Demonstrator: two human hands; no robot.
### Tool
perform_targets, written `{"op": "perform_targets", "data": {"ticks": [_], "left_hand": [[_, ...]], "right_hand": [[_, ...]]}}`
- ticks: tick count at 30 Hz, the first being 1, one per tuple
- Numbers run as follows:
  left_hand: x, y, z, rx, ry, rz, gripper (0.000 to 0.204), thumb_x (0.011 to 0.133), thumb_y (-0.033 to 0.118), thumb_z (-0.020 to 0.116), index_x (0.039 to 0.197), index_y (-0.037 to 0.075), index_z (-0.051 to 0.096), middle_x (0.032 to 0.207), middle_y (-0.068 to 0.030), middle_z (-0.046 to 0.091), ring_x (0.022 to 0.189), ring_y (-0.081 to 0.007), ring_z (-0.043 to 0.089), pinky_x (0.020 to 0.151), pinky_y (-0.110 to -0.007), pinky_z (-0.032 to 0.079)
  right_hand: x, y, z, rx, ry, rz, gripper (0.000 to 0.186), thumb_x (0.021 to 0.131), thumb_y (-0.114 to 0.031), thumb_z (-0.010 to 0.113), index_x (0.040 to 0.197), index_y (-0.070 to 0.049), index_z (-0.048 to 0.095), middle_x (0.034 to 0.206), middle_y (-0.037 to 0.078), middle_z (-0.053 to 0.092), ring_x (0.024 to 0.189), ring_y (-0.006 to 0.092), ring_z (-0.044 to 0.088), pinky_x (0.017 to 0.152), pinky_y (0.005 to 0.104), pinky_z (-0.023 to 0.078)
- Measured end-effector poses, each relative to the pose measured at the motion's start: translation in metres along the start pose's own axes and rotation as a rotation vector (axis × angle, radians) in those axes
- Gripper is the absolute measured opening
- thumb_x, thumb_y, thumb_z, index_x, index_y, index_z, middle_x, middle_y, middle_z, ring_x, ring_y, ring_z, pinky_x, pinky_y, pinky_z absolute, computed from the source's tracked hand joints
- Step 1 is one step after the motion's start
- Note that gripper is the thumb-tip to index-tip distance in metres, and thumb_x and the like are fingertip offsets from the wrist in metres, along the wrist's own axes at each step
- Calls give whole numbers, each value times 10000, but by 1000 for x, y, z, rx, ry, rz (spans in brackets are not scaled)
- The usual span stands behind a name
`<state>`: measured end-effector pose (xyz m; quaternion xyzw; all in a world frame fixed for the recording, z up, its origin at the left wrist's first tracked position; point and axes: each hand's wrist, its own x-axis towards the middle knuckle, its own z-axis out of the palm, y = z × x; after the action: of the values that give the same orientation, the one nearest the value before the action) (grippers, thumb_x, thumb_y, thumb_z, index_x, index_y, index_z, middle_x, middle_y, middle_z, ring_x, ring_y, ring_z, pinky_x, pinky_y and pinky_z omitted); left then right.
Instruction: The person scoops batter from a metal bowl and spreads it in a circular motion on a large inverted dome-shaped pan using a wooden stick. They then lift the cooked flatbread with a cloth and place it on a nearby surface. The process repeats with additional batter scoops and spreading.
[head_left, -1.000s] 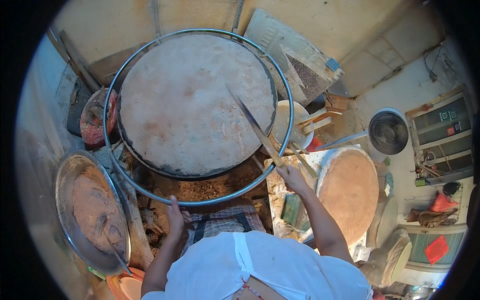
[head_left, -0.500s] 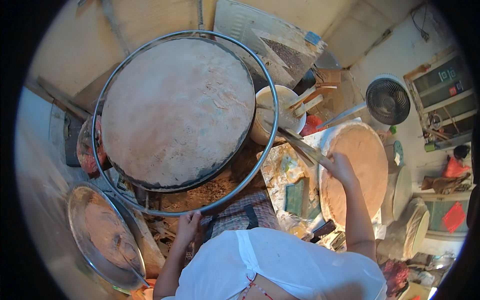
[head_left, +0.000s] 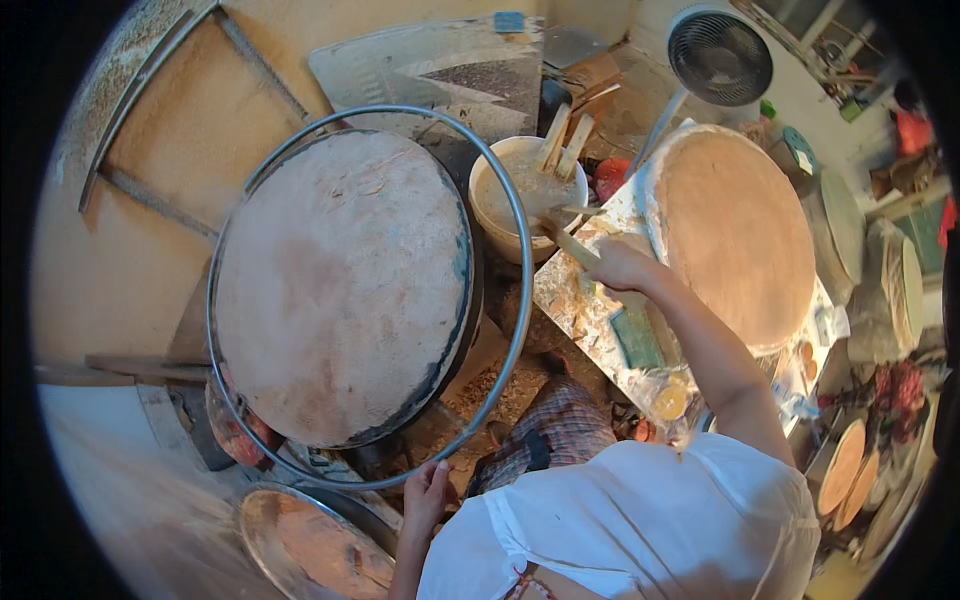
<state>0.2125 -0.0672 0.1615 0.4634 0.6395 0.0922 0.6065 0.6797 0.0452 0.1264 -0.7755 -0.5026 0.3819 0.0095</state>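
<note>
Pale flat wooden stick [head_left: 570, 243]; where does it sit?

In the right hand [head_left: 622, 265], fingers closed round its near end; the far end is blurred, close by the round off-white bucket [head_left: 498, 235].

And the left hand [head_left: 428, 492]?

Fingers bent at the lower edge of the big grey metal ring [head_left: 526, 270]; I cannot tell whether they grip it or merely touch.

How much room inside that ring?

Uneven; the large round pan with a pale, dusty top [head_left: 340, 290] comes close to it at the left; the gap widens at the right, where the ring crosses in front of the bucket.

And beyond?

The white, stained bench [head_left: 575, 290] points a corner toward the ring; a round tan slab [head_left: 740, 235] covers much of it; the stick overlaps its bucket-side edge.
</note>
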Motion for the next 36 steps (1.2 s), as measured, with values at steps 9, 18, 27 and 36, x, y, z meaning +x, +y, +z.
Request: {"op": "perform_targets", "data": {"ticks": [9, 18, 27, 36], "left_hand": [[48, 74, -13, 204, -154, 326, 387, 965, 303, 517, 918, -50, 669, 537, -41, 572, 488, -93, 528, 485, -261, 426], [95, 148, 35, 398, -295, 500, 419, 927, 321, 585, 1177, -15, 592, 984, -101, 647, 833, -152, 611, 756, -295, 495], [226, 249, 105, 934, 323, 1173, 635, 879, 436, 603, 1349, 36, 453, 1457, -175, 332, 1343, -391, 309, 1097, -522, 235], [310, 261, 121, 854, 542, 989, 598, 927, 420, 505, 1314, -34, 468, 1420, -186, 409, 1361, -359, 305, 1099, -562, 192]], "right_hand": [[-220, 53, 71, 446, -2, 382, 276, 876, -187, 566, 1028, 35, 502, 793, 226, 648, 662, 328, 656, 648, 432, 530], [-229, 60, 169, 430, 522, 317, 345, 904, -294, 587, 826, 37, 535, 720, 235, 590, 674, 343, 595, 643, 418, 467], [-134, 69, 80, 409, 283, -3, 352, 904, -320, 587, 818, 21, 584, 621, 183, 557, 550, 287, 548, 544, 396, 433], [-46, 75, 12, 384, 87, -32, 388, 940, -337, 536, 859, 39, 591, 627, 155, 542, 569, 217, 506, 573, 385, 428]]}}
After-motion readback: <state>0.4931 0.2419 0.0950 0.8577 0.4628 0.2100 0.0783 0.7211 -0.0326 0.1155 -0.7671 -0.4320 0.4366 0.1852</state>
